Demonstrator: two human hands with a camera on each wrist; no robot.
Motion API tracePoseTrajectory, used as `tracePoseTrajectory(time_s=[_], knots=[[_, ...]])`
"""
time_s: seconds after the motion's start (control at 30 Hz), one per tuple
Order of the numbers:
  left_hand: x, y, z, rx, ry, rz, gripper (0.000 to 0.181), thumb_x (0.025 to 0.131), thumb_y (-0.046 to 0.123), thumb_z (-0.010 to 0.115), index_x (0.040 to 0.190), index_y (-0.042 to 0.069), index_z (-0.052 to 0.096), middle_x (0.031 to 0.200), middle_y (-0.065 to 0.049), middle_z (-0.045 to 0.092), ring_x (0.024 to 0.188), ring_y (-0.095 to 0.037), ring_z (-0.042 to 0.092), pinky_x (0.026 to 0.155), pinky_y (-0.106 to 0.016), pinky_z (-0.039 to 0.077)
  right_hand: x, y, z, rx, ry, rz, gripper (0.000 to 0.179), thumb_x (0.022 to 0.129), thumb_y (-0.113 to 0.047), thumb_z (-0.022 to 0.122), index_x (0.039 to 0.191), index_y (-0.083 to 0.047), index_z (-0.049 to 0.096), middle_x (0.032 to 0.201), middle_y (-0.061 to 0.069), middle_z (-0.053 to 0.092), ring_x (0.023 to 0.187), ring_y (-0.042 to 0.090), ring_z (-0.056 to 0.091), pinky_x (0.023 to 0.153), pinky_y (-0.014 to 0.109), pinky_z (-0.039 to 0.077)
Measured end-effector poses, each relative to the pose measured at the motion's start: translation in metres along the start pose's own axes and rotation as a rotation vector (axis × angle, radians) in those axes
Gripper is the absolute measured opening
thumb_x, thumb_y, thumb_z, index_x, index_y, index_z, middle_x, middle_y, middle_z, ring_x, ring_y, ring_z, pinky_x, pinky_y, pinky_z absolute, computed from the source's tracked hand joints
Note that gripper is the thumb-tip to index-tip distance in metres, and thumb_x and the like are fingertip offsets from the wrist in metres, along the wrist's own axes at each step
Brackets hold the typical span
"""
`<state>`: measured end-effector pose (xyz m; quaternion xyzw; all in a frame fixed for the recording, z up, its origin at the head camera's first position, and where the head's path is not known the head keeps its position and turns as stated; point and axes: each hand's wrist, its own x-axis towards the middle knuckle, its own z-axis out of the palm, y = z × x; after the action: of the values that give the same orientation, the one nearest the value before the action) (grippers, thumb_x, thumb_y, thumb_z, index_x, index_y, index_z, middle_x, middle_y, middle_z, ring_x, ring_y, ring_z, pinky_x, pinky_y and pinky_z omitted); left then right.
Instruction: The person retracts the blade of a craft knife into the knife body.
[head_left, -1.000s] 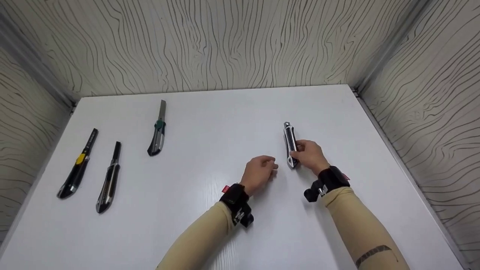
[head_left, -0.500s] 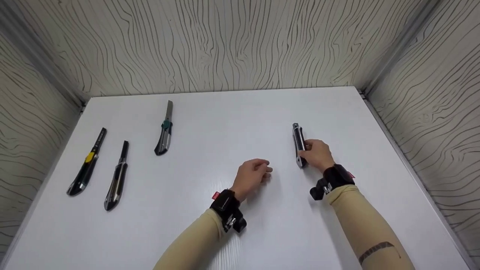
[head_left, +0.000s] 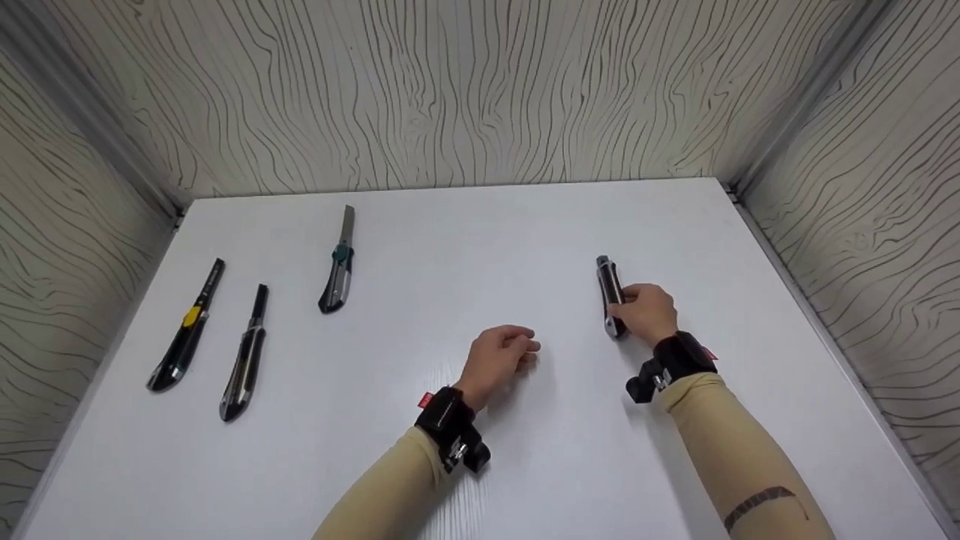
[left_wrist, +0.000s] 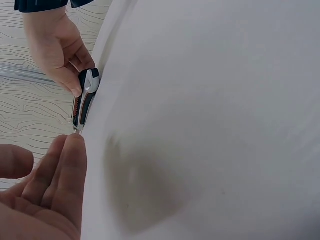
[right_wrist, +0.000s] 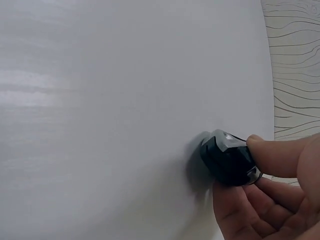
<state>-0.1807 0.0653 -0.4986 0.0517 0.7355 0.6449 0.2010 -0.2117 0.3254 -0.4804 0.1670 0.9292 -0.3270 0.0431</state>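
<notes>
On the right of the white table my right hand [head_left: 646,313] pinches a silver-and-black utility knife [head_left: 609,289] between thumb and fingers. In the right wrist view the butt end of the utility knife [right_wrist: 227,157] faces the camera, thumb on one side and fingers on the other. My left hand [head_left: 496,363] hovers over the middle of the table, holding nothing, its fingers loosely bent. The left wrist view shows the left hand [left_wrist: 55,195] with fingers extended, and beyond it the right hand [left_wrist: 57,47] with the knife [left_wrist: 86,97].
Three more utility knives lie to the left: one with a yellow slider [head_left: 182,334], a dark one with a silver handle edge [head_left: 244,364], and one with a green slider [head_left: 340,266] farther back. Wood-grain panels [head_left: 450,90] enclose the white table [head_left: 457,247].
The right hand has rolled the knife, so its ridged face has turned away and a smoother dark side shows. The left hand has drawn back slightly left. The whole view has shifted a little.
</notes>
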Motion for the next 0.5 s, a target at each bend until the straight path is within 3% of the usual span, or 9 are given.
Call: tracePoseTrajectory(time_s=[0.2,0.5], knots=[[-0.0022,-0.001,-0.0049,-0.011,-0.001,0.005,0.03,0.099,0.014,0.05,0.12,-0.003,0.063,0.105,-0.011,0.074,0.091,-0.016,0.07,0.08,-0.03,0.057,-0.0002,0.0013,0.0004,-0.029,0.041,0.004,0.047,0.088,-0.021,0.065,0.127,0.006,0.06,0.119,0.024,0.066,0.105,0.036,0.061,0.089,0.044,0.047],[-0.0048,-0.0043,-0.0103,-0.031,0.014,-0.013,0.029,0.098,0.014,0.05,0.119,-0.002,0.064,0.104,-0.011,0.074,0.089,-0.015,0.07,0.08,-0.031,0.057,-0.0007,0.0076,0.0029,-0.005,0.065,-0.009,0.044,0.09,-0.019,0.064,0.127,0.004,0.06,0.115,0.022,0.068,0.1,0.033,0.063,0.082,0.036,0.047]])
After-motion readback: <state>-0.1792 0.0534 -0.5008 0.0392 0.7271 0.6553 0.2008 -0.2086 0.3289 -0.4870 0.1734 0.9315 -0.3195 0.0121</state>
